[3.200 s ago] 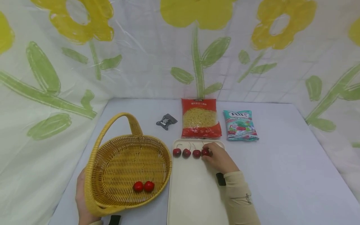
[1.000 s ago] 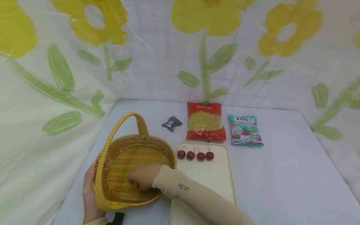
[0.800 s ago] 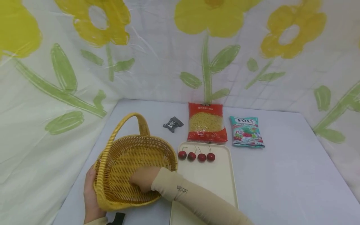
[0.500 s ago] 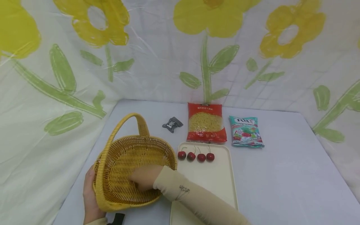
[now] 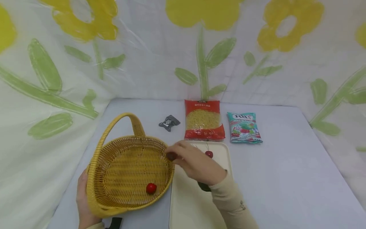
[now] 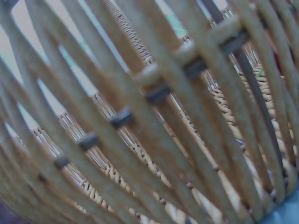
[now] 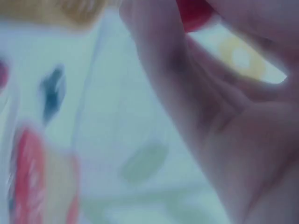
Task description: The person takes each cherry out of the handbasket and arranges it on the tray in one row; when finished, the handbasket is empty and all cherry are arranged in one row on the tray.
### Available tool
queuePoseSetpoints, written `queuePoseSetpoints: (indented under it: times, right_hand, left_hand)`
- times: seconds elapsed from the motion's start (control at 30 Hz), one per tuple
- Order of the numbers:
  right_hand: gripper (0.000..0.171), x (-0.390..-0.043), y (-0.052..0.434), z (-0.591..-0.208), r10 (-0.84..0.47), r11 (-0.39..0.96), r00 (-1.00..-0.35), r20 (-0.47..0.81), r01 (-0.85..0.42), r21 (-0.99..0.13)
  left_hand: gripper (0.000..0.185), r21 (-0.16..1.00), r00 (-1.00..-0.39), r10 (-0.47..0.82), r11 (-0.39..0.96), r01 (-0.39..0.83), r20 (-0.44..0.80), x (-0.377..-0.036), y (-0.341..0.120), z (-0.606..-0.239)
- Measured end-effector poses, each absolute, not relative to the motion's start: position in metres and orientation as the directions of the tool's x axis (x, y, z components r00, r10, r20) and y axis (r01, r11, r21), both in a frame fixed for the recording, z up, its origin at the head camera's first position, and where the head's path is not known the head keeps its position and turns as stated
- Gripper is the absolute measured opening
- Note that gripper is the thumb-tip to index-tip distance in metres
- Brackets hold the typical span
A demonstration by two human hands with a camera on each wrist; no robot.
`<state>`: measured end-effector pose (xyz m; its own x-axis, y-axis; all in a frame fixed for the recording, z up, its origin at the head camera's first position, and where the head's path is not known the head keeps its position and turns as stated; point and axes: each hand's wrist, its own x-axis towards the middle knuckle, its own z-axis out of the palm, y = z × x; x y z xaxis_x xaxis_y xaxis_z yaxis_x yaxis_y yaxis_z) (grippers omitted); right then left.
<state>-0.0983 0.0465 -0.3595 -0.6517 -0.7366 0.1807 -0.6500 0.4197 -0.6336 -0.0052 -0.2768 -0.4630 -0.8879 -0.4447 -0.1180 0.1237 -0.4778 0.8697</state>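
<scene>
My right hand (image 5: 197,163) pinches a dark red cherry (image 5: 172,156) between thumb and fingers, over the basket's right rim beside the cream tray (image 5: 190,203). In the right wrist view part of that red cherry (image 7: 194,14) shows between the fingers. One bright red cherry (image 5: 151,188) lies inside the yellow wicker basket (image 5: 125,171). My left hand (image 5: 84,200) holds the basket's left side; its fingers are mostly hidden. Wicker strands (image 6: 154,112) fill the left wrist view. On the tray one cherry (image 5: 209,154) is visible at the far end, with stems of others behind my hand.
Behind the tray lies a red pasta bag (image 5: 204,120). A teal candy bag (image 5: 244,127) is to its right, a small dark grey packet (image 5: 169,123) to its left. The basket's tall handle (image 5: 98,149) arches over its left part. A flowered cloth (image 5: 154,63) hangs behind.
My right hand has risen out of the basket and moved right and away with a cherry. The basket showed two cherries earlier, one now. My left hand keeps its hold.
</scene>
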Motion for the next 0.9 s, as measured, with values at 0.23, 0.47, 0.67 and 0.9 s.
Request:
queuePoseSetpoints:
  times: [0.23,0.47,0.67,0.9]
  right_hand:
    - [0.037,-0.1,0.125,-0.398,-0.54,0.408,-0.826,0.16,-0.423,-0.809]
    - [0.027,-0.106,0.161,-0.43,-0.341,0.524,-0.933,0.112,-0.288,-0.801]
    - [0.031,-0.119,0.162,-0.454,-0.266,0.639,-0.963,-0.032,-0.152,-0.754]
    - [0.034,-0.13,0.16,-0.472,-0.251,0.743,-0.964,-0.088,-0.133,-0.656]
  left_hand:
    - [0.051,0.869,-0.906,-0.413,-0.478,0.13,-0.092,-0.006,-0.279,-0.462]
    - [0.052,0.905,-0.895,-0.443,-0.401,0.143,-0.055,-0.006,-0.276,-0.463]
    - [0.037,0.988,-0.855,-0.503,0.14,0.062,0.125,0.002,-0.275,-0.466]
    - [0.052,0.924,-0.859,-0.502,-0.368,0.104,-0.103,-0.003,-0.273,-0.462]
